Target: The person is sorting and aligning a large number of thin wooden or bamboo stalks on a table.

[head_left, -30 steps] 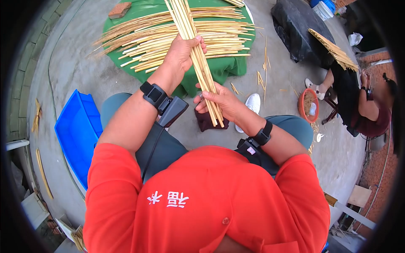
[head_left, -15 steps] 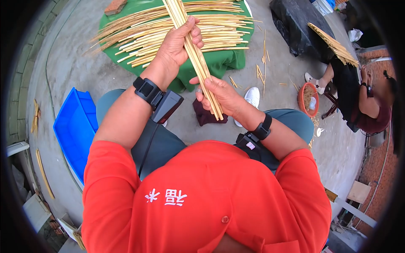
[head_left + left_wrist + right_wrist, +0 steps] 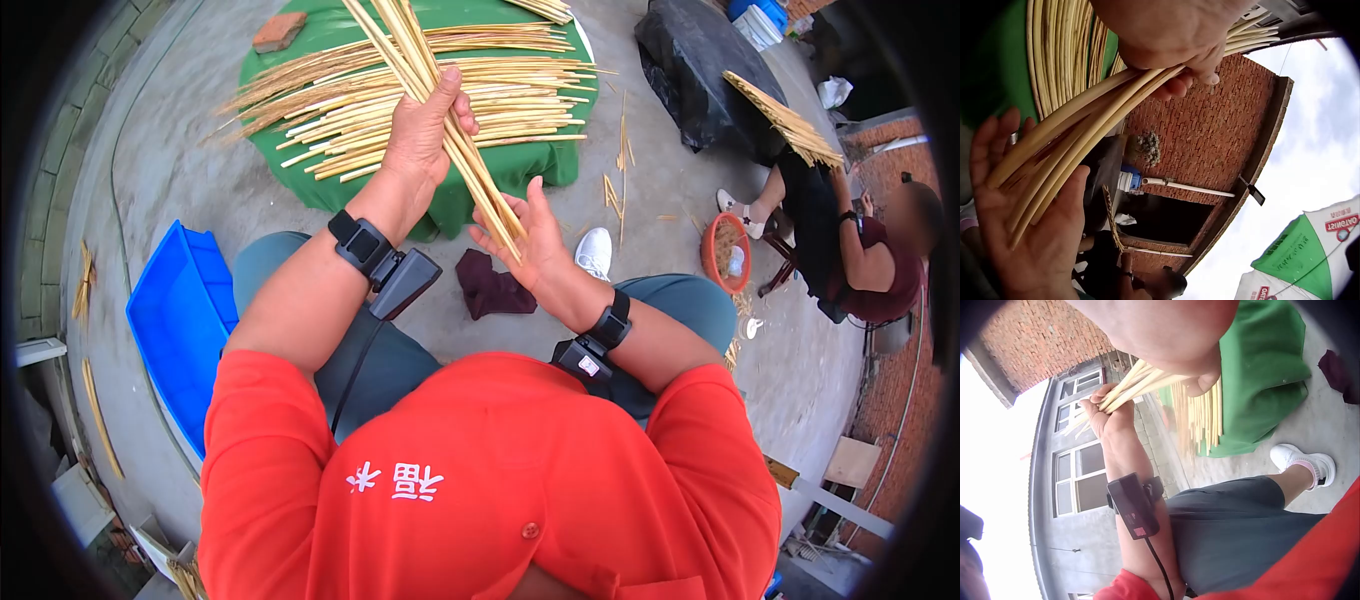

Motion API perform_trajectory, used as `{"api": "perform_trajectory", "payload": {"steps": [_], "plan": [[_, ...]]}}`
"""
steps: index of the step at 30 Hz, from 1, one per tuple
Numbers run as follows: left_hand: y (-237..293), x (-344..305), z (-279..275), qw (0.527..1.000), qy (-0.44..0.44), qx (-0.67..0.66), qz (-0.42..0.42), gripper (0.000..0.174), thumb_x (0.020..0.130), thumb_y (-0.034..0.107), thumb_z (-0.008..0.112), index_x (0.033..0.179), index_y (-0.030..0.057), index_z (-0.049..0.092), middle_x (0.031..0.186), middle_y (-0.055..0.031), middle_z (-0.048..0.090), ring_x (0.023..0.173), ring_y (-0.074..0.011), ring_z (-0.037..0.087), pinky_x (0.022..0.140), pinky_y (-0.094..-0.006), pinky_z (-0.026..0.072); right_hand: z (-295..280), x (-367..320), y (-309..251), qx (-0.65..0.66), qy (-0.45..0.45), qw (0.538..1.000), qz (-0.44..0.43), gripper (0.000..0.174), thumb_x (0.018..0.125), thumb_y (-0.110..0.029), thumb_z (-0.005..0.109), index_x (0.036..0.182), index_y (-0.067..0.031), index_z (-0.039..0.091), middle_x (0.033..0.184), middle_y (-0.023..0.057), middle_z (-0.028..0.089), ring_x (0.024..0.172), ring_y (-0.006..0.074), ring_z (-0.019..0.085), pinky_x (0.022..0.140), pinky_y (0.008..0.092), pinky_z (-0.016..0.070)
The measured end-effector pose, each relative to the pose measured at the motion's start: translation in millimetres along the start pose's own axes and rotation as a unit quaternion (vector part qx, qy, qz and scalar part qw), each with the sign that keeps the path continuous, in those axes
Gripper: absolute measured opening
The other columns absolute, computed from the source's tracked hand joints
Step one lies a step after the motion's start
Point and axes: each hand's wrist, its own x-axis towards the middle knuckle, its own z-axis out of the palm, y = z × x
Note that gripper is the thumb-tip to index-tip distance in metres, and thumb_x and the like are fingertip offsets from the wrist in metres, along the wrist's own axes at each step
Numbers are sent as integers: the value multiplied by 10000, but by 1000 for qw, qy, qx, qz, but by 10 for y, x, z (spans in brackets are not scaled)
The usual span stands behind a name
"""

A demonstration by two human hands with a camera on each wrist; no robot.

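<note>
A bundle of long pale straw stalks (image 3: 484,190) slants down toward the body in the head view. My left hand (image 3: 425,130) grips it around the middle, thumb laid along the stalks. At the lower ends, my right hand (image 3: 545,250) lies with the palm turned to the stalks and the thumb raised away from them. In the left wrist view the cut ends (image 3: 1022,219) rest against that open palm, the stalks slightly fanned. Beyond the hands, rows of similar stalks (image 3: 500,85) lie across a green cloth (image 3: 550,165).
A blue tub (image 3: 165,320) stands on the left, and a brick (image 3: 279,32) sits on the cloth's far left. Dark maroon fabric (image 3: 492,285) lies on the floor between the feet. On the right are an orange basin (image 3: 712,255), a black-covered heap (image 3: 700,70) and a seated person (image 3: 870,245).
The right hand has loosened from holding the lower ends to an open palm with its thumb lifted. The upper stalks in the left hand have spread apart and tilted left.
</note>
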Motion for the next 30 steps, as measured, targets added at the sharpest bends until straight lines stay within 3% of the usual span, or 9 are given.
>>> {"api": "perform_trajectory", "payload": {"steps": [4, 8, 10, 15, 17, 18, 22, 29, 30], "plan": [[8, -3, 42, 1000, 16, -7, -6, 221, 847, 262, 613, 823, 103, 461, 574, -10, 468, 467, -117, 451, 436, -250, 406, 100, -103, -43, -111, 15, 993, 29, 649, 883, -609, 267, 1088, -32, 481, 929, 103, 578, 832, 197, 571, 729, 337, 490], [8, -4, -20, 998, 59, -1, -16, 244, 833, 276, 632, 823, 116, 448, 561, -12, 454, 449, -123, 437, 428, -252, 396, 104, -142, -24, -205, -57, 972, -96, 604, 927, -531, 257, 1170, -18, 463, 973, 78, 558, 864, 145, 536, 743, 263, 440], [-4, -10, -38, 997, 71, -2, -16, 241, 834, 273, 631, 827, 115, 449, 560, -12, 453, 449, -124, 436, 428, -253, 397, 38, -120, 18, -356, -58, 899, -248, 559, 950, -469, 254, 1188, -5, 454, 1006, 75, 519, 885, 129, 497, 755, 248, 419], [35, 11, -45, 995, 96, 4, 16, 223, 850, 263, 611, 837, 106, 452, 574, -8, 456, 470, -120, 446, 443, -257, 408, -104, -99, 64, -245, -31, 958, -145, 587, 925, -523, 290, 1191, -18, 426, 1085, 98, 526, 973, 169, 507, 835, 323, 418], [50, 50, -88, 994, 96, -14, 42, 236, 861, 259, 595, 822, 94, 432, 580, -11, 456, 493, -116, 457, 457, -256, 420, 51, -170, 0, -75, -8, 991, -112, 578, 910, -523, 350, 1168, -12, 425, 1065, 120, 509, 946, 189, 515, 789, 348, 449], [42, 52, -60, 992, 114, -19, 53, 208, 866, 239, 587, 832, 81, 456, 578, -13, 460, 472, -115, 459, 433, -251, 421, 57, -138, -13, -50, 6, 993, -109, 570, 895, -536, 377, 1130, -18, 422, 1035, 145, 533, 920, 220, 544, 777, 396, 466], [-16, 40, 57, 988, 130, -11, 83, 173, 875, 212, 572, 841, 67, 484, 575, -14, 464, 458, -116, 468, 411, -252, 424, 89, 2, -37, 6, 60, 992, -113, 485, 903, -482, 419, 1053, -21, 435, 920, 133, 563, 787, 229, 577, 712, 371, 488], [47, 68, 76, 988, 121, -23, 89, 172, 871, 206, 578, 833, 67, 484, 571, -10, 466, 443, -104, 455, 391, -234, 407, 59, 35, -95, -163, 35, 981, -100, 388, 929, -399, 418, 1035, -31, 479, 925, 99, 567, 802, 176, 574, 702, 318, 483], [60, 68, 70, 989, 119, -13, 86, 186, 867, 212, 585, 818, 73, 470, 562, -6, 460, 427, -98, 444, 378, -228, 396, -5, 68, -86, -261, 34, 950, -170, 420, 935, -405, 399, 1086, -21, 474, 968, 110, 565, 846, 176, 563, 742, 315, 469]]}}
